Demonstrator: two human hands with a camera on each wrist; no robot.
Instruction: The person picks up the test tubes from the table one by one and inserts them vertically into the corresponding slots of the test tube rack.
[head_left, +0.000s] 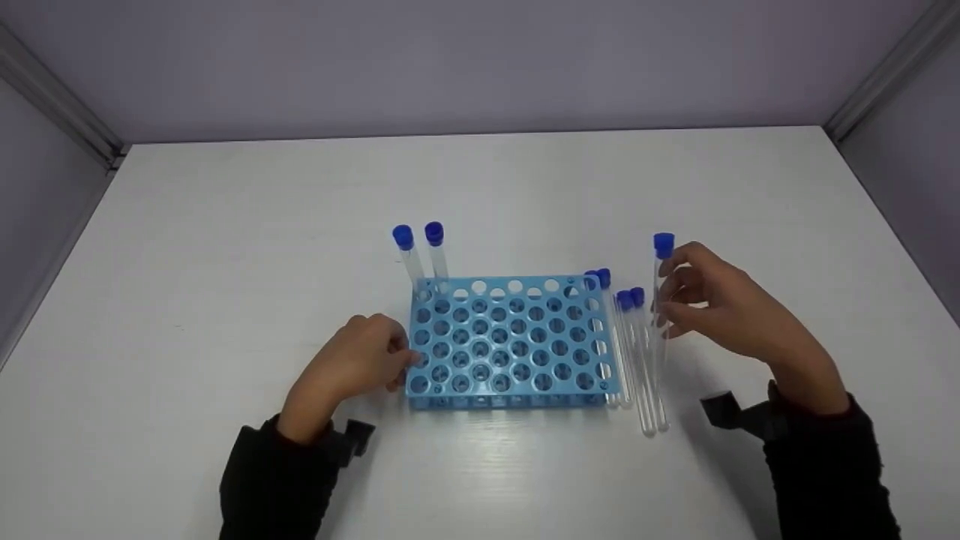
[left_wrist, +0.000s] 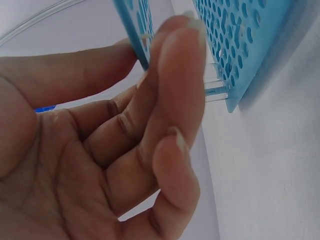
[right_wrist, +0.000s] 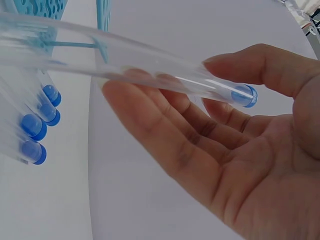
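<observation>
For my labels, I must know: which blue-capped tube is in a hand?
The tube with the rightmost cap in the head view, held by the right hand; two other tubes stand in the rack, and four lie on the table beside it.

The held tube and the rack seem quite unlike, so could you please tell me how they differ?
The held tube is clear with a blue cap, while the rack is light blue. The held tube is long and slender; the rack is broad, with rows of round holes. The right hand holds the held tube upright, while the rack stands on the table, its edge gripped by the left hand. Both are held.
</observation>
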